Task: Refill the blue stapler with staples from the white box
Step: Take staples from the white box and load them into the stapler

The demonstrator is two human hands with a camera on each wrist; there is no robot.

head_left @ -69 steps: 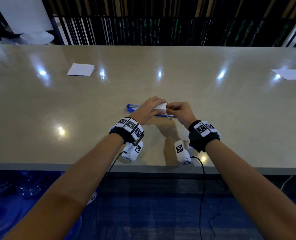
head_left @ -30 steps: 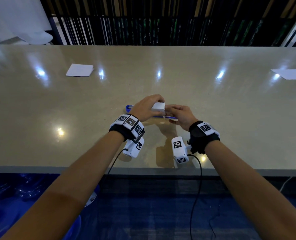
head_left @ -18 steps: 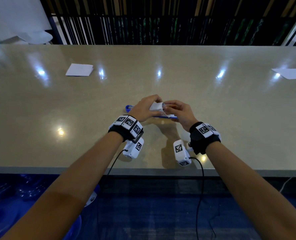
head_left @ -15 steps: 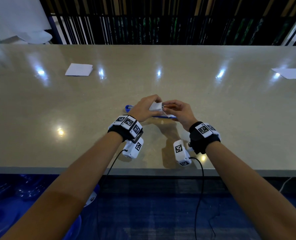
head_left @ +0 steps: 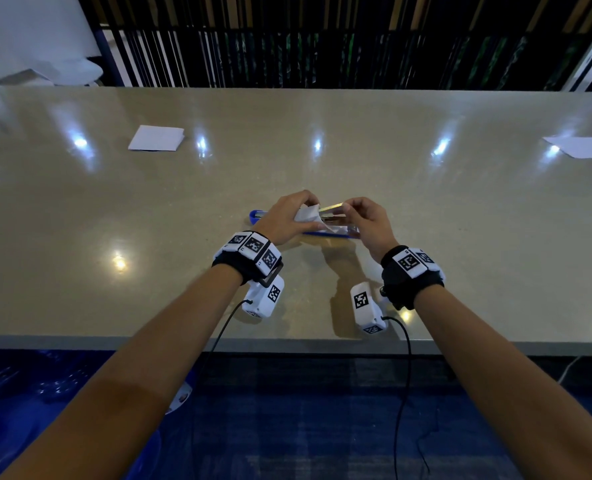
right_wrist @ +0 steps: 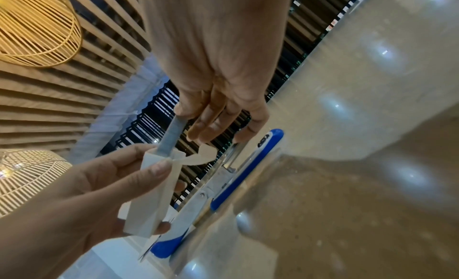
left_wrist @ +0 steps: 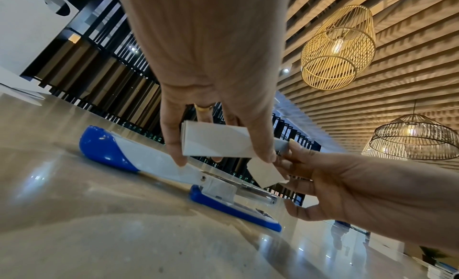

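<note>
The blue and white stapler [left_wrist: 159, 161] lies swung open flat on the table, its metal channel [left_wrist: 248, 191] facing up, partly hidden behind my hands in the head view [head_left: 258, 215]. My left hand [head_left: 289, 216] grips the small white box [left_wrist: 216, 140] just above the stapler, its end flap [left_wrist: 265, 173] hanging open. My right hand [head_left: 363, 220] pinches a grey strip of staples [right_wrist: 171, 137] that sticks partway out of the box's open end [right_wrist: 159, 155]. The strip also glints between the hands in the head view [head_left: 332, 207].
A long beige table [head_left: 460, 220] stretches left and right, its front edge just behind my wrists. A folded white paper [head_left: 156, 138] lies far left and another sheet [head_left: 585, 147] far right. A dark slatted screen stands behind the table.
My left hand has kept hold of the box while my right hand opened its end and drew the staple strip out to the right. The stapler has stayed in place.
</note>
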